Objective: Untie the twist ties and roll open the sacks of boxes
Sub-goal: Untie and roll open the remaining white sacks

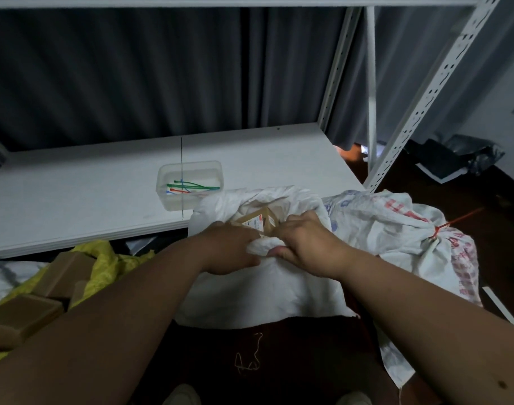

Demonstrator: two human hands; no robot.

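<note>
both hands, left hand [231,248] and right hand [306,244], fingers curled, grip the rolled rim of a soft white woven sack [261,290]; brown cardboard boxes [257,220] show inside.

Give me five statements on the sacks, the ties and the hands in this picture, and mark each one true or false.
1. Both hands, left hand and right hand, grip the rolled rim of the plain white woven sack. True.
2. That sack is shut. False: its mouth is open and brown cardboard boxes show inside.
3. The printed white sack to the right is tied with a red tie. True.
4. The clear plastic tub on the white shelf holds only red ties. False: green, red and blue ones lie in it.
5. The yellow sack on the left holds bottles. False: it holds brown boxes.
</note>
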